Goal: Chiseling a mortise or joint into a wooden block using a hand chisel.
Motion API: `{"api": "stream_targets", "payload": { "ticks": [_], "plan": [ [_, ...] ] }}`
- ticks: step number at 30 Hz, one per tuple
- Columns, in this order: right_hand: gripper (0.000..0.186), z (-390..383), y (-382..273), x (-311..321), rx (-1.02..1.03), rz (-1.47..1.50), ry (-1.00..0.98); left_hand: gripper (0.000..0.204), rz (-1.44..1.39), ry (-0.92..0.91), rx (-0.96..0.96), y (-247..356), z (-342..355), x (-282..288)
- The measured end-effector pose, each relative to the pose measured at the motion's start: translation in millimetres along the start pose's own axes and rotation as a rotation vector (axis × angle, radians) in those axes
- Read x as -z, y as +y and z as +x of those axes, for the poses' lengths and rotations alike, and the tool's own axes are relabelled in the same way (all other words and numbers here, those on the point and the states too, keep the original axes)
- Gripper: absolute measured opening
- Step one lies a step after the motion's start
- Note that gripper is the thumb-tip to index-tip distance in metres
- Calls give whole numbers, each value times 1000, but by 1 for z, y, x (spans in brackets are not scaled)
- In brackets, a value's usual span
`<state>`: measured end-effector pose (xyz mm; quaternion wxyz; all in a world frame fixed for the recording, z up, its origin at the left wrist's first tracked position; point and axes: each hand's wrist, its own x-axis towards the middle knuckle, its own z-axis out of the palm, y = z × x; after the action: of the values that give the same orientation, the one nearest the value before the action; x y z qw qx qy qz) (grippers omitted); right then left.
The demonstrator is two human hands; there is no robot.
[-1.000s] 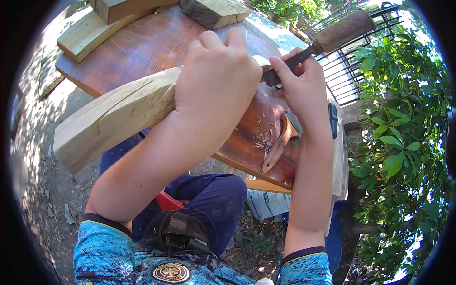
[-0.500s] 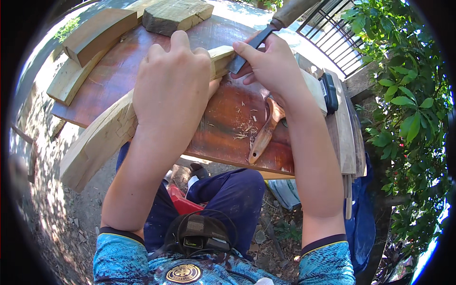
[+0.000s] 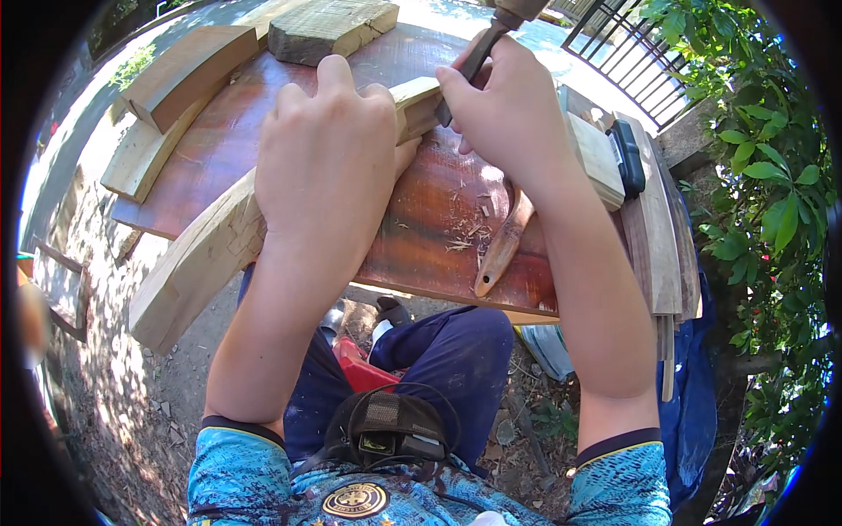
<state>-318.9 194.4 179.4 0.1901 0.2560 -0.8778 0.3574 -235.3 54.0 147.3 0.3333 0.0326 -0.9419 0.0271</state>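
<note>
My left hand (image 3: 329, 171) is wrapped over a long, pale, slightly curved wooden piece (image 3: 195, 256), which slants from the lower left up to the right. Fingers closed, my right hand (image 3: 517, 114) grips a chisel (image 3: 474, 63) by its metal blade. The chisel's brown handle rises past the top edge, and its cutting end meets or lies close beside the far end of the wood; contact is hard to tell. Below my right hand, a wooden handle with a hole (image 3: 503, 252) lies on the reddish-brown tabletop (image 3: 412, 250) by scattered shavings (image 3: 465, 235).
Wooden blocks (image 3: 189, 70) are stacked at the table's left, and a thick chunk (image 3: 329, 31) sits at the back. A dark case (image 3: 627, 158) and long boards (image 3: 651, 237) line the right side. Leafy plants (image 3: 781, 193) and a metal gate (image 3: 627, 57) stand beyond.
The whole view has shifted slightly, so most things appear farther right. The chisel has turned more upright, with its blade seen more edge-on. Both hands keep their grips.
</note>
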Motion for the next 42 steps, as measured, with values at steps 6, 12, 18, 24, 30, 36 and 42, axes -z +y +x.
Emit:
{"api": "stream_targets", "payload": {
  "ticks": [6,12,18,24,30,36,42],
  "plan": [
    [30,-1,-3,2,-278,322,-110,37,0,-6,6,-1,-1,1],
    [30,-2,-11,7,-279,274,-166,33,28,38,0,0,0,-1],
    [34,2,3,-1,-343,380,-137,34,27,31,7,-1,-1,1],
    [38,3,27,-21,-279,391,-252,48,-64,-18,2,-5,-2,-5],
    [31,9,26,-12,-171,289,-164,47,-102,-77,53,-9,1,-8],
    [31,2,24,-15,9,211,41,41,-225,-57,5,-14,1,-5],
    [37,1,15,-16,-221,406,-113,45,-175,-77,4,-17,-4,-6]
  ]
}}
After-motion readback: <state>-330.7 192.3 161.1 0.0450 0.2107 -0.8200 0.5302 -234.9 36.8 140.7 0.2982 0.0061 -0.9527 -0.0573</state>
